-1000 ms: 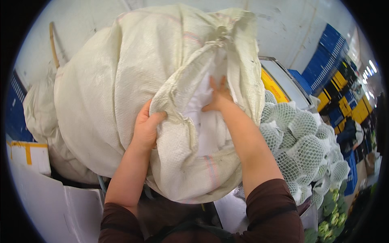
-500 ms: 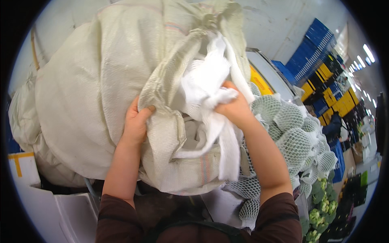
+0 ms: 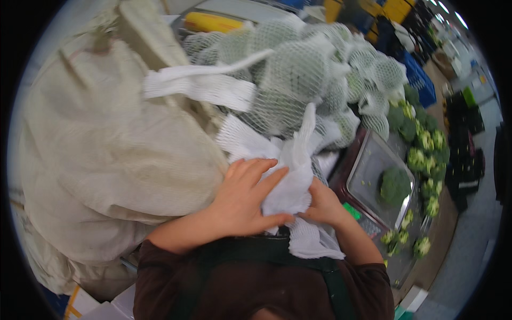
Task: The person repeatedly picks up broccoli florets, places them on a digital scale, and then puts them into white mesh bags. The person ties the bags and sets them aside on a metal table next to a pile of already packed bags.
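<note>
My left hand (image 3: 248, 194) is open, fingers apart, over white foam net sleeves (image 3: 282, 192) at the lower middle. My right hand (image 3: 320, 202) is closed on these sleeves, partly hidden by them. More loose white sleeves (image 3: 197, 85) lie higher up beside the large woven cream sack (image 3: 85, 160), which fills the left of the view. Behind my hands, vegetables in foam netting (image 3: 293, 64) are heaped, their kind hard to make out.
A metal tray (image 3: 373, 176) with a broccoli head stands to the right, beside loose broccoli (image 3: 426, 160) along a worktop edge. Beyond are a blue crate (image 3: 416, 80), yellow crates (image 3: 389, 10), a yellow roll (image 3: 210, 22) and an aisle floor (image 3: 469, 224).
My view has turned right. My left hand has let go of the sack and moved right beside my right hand, and white sleeves have come out of the sack.
</note>
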The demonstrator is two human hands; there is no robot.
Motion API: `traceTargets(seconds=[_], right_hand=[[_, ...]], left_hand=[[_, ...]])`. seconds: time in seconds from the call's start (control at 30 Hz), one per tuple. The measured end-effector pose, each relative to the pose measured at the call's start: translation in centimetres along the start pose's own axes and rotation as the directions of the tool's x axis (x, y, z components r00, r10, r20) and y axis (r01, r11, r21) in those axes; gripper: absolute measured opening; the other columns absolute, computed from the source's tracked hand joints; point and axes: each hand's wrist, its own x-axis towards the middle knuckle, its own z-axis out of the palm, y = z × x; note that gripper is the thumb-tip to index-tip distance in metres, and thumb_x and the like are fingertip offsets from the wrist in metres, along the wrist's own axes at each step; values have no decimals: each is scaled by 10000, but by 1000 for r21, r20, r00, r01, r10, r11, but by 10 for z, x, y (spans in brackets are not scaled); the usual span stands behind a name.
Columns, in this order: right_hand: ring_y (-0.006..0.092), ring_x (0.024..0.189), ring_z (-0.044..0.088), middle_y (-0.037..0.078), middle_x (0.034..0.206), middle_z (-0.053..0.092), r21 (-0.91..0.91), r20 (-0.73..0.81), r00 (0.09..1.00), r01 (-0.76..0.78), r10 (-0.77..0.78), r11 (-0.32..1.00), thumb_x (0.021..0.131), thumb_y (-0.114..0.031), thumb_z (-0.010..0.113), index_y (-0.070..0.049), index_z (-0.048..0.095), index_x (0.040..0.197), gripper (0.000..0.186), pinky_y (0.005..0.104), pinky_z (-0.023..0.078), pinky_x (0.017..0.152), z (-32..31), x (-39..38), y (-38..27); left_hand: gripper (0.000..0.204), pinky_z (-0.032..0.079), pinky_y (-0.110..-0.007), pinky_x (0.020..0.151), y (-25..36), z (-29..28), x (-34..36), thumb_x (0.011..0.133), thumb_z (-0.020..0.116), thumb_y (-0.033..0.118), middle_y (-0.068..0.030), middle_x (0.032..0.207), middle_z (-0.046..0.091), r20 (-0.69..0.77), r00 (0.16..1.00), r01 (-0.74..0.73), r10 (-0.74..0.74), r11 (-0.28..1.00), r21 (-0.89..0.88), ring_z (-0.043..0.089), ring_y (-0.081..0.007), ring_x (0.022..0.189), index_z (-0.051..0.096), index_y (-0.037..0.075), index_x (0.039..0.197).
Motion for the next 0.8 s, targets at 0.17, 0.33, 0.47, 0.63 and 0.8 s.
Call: traceTargets(seconds=[0.17,0.33,0.47,0.63,0.8], right_hand=[[376,1108,504,191,1260,459,-170,-5,1000,-28,27,985,721,-308,728,-50,406,1314,723,429,490,833,24,-64,0],[333,979,541,158,1112,521,-208,-72,986,-161,149,965,709,-262,716,-82,455,1272,647,398,492,771,24,-136,24],[319,931,533,128,1064,533,-357,-253,963,-4,-92,934,695,-240,700,-101,503,1230,587,381,487,741,62,-152,86],[273,886,503,99,1036,508,-423,-488,865,-116,-118,899,660,-184,685,-89,458,1297,683,355,481,644,68,-101,111],[296,1053,496,125,1198,485,-389,-396,896,35,-201,921,725,-238,673,-165,468,1310,623,383,472,759,58,-138,108]], left_hand=[[418,320,-518,920,4,79,22,728,692,306,-58,970,623,134,985,93,-109,988,119,551,-243,997,620,80,1072],[289,375,-455,849,8,110,23,724,649,170,-63,866,630,256,962,142,-98,977,-161,567,-260,928,637,54,988],[289,395,-431,805,-15,188,-6,714,615,110,-180,909,572,-123,992,-31,16,992,-121,529,-338,827,577,-3,976],[251,461,-409,731,-30,208,39,776,576,92,-183,891,589,-244,905,232,-347,886,-400,573,-316,764,543,-29,993],[219,464,-389,780,15,169,59,761,585,93,-182,912,607,-155,988,-3,10,999,43,595,-302,815,566,-16,949]])
